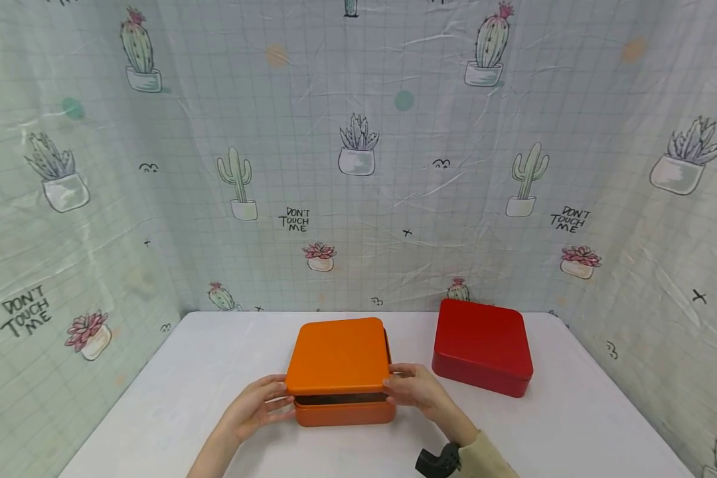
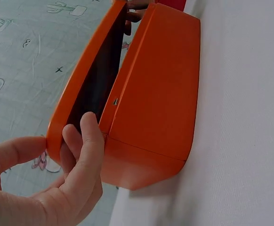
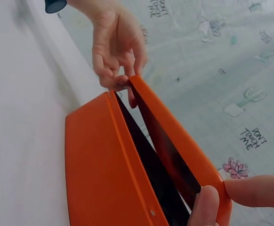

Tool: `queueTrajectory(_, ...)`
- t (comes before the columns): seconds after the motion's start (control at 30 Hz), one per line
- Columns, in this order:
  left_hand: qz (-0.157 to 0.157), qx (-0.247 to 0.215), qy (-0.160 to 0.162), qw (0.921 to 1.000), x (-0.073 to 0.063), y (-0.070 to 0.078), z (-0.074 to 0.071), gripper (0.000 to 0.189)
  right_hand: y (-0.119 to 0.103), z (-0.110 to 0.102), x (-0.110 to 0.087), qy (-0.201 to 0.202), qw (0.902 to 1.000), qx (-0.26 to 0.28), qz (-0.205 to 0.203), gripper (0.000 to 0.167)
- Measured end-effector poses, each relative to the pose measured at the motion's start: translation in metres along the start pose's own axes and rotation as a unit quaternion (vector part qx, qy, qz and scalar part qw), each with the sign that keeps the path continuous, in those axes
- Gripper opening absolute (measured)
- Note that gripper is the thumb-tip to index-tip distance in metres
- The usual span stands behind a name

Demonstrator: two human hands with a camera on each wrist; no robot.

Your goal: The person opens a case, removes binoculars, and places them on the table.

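Note:
An orange box stands on the white table with its orange lid point(image 1: 339, 356) lifted a little off the base point(image 1: 345, 415). A dark gap shows along the front between them. My left hand point(image 1: 252, 407) pinches the lid at its left front corner; in the left wrist view its thumb point(image 2: 21, 151) presses the outer edge, other fingers lie at the gap. At the opposite front corner my right hand point(image 1: 418, 393) grips the lid's edge. The right wrist view shows the lid point(image 3: 174, 136) tilted away from the base point(image 3: 97, 160). The box's inside is mostly hidden.
A closed-looking red box point(image 1: 482, 342) sits at the back right of the white table point(image 1: 550, 425). Cactus-printed sheeting point(image 1: 358, 212) hangs behind the table and along both sides. A black device point(image 1: 439, 461) is strapped at my right wrist.

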State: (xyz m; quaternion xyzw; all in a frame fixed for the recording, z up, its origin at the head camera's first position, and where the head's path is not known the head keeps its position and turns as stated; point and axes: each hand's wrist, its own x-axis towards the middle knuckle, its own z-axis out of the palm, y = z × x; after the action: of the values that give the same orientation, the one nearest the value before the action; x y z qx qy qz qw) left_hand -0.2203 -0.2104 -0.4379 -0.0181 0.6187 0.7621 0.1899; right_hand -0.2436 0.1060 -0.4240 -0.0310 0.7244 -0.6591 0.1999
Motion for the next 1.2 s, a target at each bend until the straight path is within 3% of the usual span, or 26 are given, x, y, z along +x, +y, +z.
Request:
queueTrajectory(0.43, 0.036, -0.004, 0.048, 0.9982, -0.009, 0.003, 0.009, 0.046, -0.003, 0.007, -0.005, 0.003, 0.9994, 0.015, -0.031, 0.060)
queueTrajectory(0.7, 0.025, -0.006, 0.120, 0.9924, -0.015, 0.003, 0.012, 0.053, -0.004, 0.010, -0.006, -0.005, 0.9991, 0.030, -0.030, 0.063)
queueTrajectory(0.97, 0.025, 0.001, 0.166, 0.9857, -0.025, 0.003, 0.011, 0.049, -0.003, 0.018, -0.005, -0.037, 0.9979, 0.037, -0.038, 0.062)
queueTrajectory(1.1, 0.021, -0.006, 0.167, 0.9857, -0.031, 0.004, 0.005, 0.050, -0.004, 0.024, -0.006, -0.055, 0.9970, 0.040, -0.037, 0.061)
queueTrajectory(1.2, 0.019, -0.007, 0.149, 0.9886, -0.036, 0.004, -0.002, 0.053, -0.004, 0.028, -0.007, -0.063, 0.9965, 0.041, -0.036, 0.058)
